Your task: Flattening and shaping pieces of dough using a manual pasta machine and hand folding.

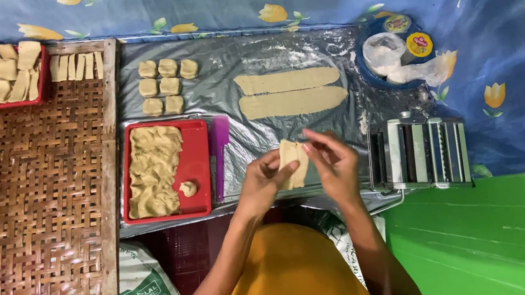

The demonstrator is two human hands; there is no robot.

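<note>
**Folded dough sheet held between two hands, lower centre of frame**

The left hand (262, 180) and right hand (333, 161) pinch a pale, folded dough piece (292, 162) from either side, fingers closed on its edges, above a floured grey plastic sheet (331, 49). Two long, flat dough strips (289, 91) lie at centre; six small squarish dough pads (165, 86) sit at upper centre-left. A red tray (198, 163) holds crumpled dough beside a purple spatula (220, 155). A ribbed metal pasta roller (419, 153) stands at right. At upper right, a blue bowl (368, 74) holds a white bag and round yellow-lidded tubs (419, 44). A woven bamboo mat (26, 222) fills the left.
</note>
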